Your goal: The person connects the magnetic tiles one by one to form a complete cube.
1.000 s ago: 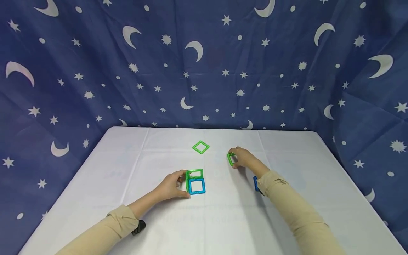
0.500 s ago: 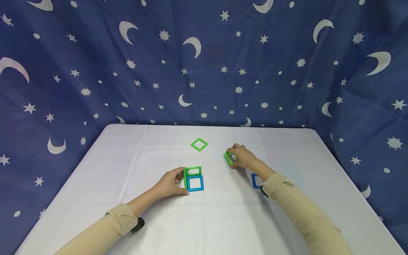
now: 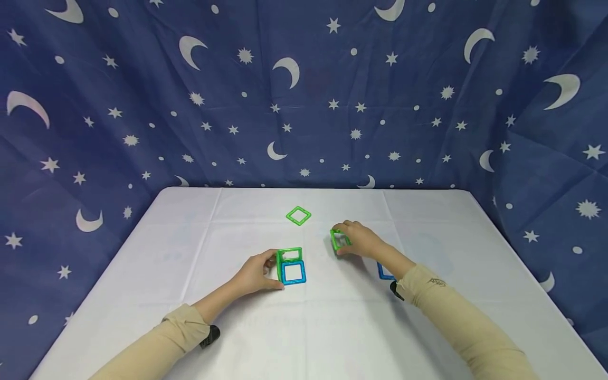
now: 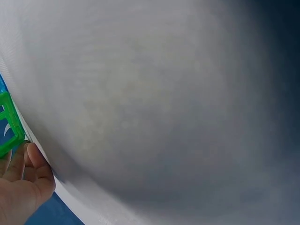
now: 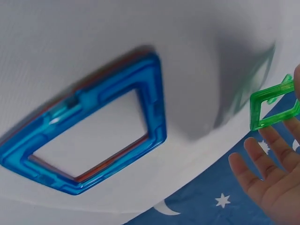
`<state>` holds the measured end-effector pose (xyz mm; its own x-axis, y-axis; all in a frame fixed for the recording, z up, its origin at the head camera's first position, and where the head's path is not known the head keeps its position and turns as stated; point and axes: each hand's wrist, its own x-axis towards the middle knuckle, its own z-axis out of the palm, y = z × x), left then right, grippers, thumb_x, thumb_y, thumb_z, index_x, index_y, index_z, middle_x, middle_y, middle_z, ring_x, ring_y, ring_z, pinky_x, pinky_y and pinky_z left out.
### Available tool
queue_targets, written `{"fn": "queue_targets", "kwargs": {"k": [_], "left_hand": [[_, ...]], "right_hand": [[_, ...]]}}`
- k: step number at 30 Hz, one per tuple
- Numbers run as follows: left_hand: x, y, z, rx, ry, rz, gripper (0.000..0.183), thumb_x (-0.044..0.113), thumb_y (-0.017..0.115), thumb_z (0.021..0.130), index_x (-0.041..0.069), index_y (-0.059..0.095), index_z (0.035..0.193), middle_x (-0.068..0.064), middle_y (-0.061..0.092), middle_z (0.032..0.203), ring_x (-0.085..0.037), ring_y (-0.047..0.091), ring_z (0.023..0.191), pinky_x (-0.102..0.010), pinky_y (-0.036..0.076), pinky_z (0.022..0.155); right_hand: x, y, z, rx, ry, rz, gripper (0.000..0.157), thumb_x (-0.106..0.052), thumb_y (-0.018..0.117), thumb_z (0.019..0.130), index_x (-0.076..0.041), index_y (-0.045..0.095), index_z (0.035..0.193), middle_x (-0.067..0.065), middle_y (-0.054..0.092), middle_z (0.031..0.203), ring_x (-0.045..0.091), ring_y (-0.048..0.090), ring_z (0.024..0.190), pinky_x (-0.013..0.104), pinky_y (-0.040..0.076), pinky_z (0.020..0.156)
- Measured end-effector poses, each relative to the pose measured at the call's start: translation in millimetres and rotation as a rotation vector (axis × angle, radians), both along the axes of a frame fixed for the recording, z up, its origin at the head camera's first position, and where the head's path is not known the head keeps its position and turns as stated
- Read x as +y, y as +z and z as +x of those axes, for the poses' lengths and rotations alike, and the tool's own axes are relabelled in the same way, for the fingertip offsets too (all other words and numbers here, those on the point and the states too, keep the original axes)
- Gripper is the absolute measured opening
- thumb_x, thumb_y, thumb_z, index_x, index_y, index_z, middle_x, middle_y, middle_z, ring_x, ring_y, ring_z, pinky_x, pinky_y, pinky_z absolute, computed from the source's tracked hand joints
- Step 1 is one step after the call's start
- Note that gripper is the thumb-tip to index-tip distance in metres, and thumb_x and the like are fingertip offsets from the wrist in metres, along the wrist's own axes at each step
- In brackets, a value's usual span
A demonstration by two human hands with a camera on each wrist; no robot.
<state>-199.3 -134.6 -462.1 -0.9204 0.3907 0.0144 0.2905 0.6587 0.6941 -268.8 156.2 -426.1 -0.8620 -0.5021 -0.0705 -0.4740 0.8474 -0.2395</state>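
In the head view my left hand (image 3: 256, 273) grips the left side of a small build of magnetic tiles. Its green tile (image 3: 290, 254) is at the back, another green one runs along the left under my fingers, and a blue tile (image 3: 294, 272) faces the front. The left wrist view catches a corner of the green frame (image 4: 14, 122) at the fingertips. Off to the right, my right hand (image 3: 358, 240) pinches a green square magnetic tile (image 5: 255, 110) between thumb and fingers. It is raised over the table, with a shadow below.
A green square tile (image 3: 298, 216) lies flat like a diamond at the back of the white table (image 3: 237, 211). Beneath my right forearm lies a blue tile (image 5: 157, 103), partly hidden in the head view. A starry blue curtain (image 3: 304, 95) hangs behind the table.
My right hand has drawn the green tile slightly left and toward me, turning it so its opening shows more. My left hand keeps its hold on the build.
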Motion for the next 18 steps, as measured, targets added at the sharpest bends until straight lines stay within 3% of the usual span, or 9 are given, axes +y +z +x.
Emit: {"fn": "queue_targets", "kwargs": {"k": [10,18], "left_hand": [[0.6,-0.1,-2.5,-0.001,-0.016,-0.003,0.081,0.021,0.087,0.064,-0.002,0.047,0.132,-0.011,0.063,0.105,-0.015,0.053,0.086,-0.027,0.048,0.074],[-0.4,-0.8,-1.9,-0.001,0.001,-0.009,0.081,0.021,0.087,0.064,0.000,0.048,0.132,-0.010,0.063,0.104,-0.013,0.052,0.085,-0.024,0.047,0.072]], "right_hand": [[-6.5,1.5,10.9,-0.009,0.036,-0.086,0.063,-0.029,0.074,0.081,-0.002,0.049,0.132,0.015,0.058,0.128,0.034,0.053,0.120,0.046,0.043,0.101],[-9.5,3.3,15.7,-0.053,0.044,-0.169,0.061,-0.027,0.075,0.081,-0.002,0.048,0.130,0.014,0.061,0.122,0.031,0.057,0.114,0.042,0.047,0.097]]}}
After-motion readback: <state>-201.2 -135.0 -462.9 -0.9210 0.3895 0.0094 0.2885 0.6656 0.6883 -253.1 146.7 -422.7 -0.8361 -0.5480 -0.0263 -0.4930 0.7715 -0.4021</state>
